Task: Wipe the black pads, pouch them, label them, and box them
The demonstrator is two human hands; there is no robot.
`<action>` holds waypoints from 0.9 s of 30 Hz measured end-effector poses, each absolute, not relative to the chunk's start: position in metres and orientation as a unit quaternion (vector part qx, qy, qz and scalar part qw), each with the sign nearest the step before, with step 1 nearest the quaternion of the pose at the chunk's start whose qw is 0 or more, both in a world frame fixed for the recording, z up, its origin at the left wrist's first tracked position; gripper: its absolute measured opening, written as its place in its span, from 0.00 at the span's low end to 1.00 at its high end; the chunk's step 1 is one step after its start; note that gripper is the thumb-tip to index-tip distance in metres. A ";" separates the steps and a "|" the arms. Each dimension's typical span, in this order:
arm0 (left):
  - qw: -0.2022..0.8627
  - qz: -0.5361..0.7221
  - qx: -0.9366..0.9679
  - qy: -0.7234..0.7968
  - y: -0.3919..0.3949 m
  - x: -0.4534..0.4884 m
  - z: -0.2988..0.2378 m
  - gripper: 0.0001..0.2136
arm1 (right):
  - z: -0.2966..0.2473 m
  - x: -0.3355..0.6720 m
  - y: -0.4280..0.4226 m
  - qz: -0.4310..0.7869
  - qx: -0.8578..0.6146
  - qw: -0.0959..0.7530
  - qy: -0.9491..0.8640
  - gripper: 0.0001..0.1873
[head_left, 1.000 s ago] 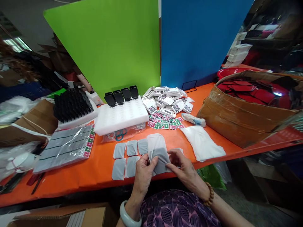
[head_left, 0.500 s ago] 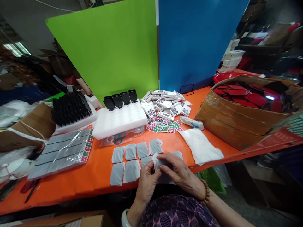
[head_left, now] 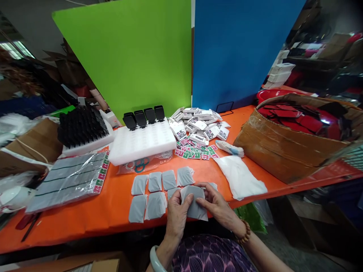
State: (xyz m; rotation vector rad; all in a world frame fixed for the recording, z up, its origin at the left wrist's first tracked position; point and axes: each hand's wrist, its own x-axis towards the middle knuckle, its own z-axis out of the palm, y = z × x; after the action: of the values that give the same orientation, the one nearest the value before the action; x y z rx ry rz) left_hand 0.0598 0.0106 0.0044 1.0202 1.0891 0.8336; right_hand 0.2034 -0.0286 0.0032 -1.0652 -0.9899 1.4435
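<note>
On orange table [head_left: 85, 219]: cardboard box [head_left: 283, 151] holds red pieces [head_left: 286, 115]; hands [head_left: 176, 213] [head_left: 219, 207] pinch pouch [head_left: 196, 207].

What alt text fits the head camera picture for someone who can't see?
A left hand and a right hand hold a grey pouch at an orange table. More grey pouches lie in rows beside it, before a white foam tray.

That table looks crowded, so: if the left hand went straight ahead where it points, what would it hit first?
Beyond the held pouch, probably the half-hidden grey pouch lying just ahead; depth is unclear.
</note>
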 end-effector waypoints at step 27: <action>0.580 0.427 0.375 0.584 0.030 -0.004 -0.005 0.24 | -0.045 0.297 0.087 0.285 -0.691 0.193 -0.636 0.17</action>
State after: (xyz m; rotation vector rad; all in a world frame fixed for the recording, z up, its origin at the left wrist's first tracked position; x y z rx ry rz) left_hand -0.0044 0.0295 -0.0052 0.8757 1.3644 0.9969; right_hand 0.2967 0.0874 -0.0447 -1.9380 -1.7840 0.7988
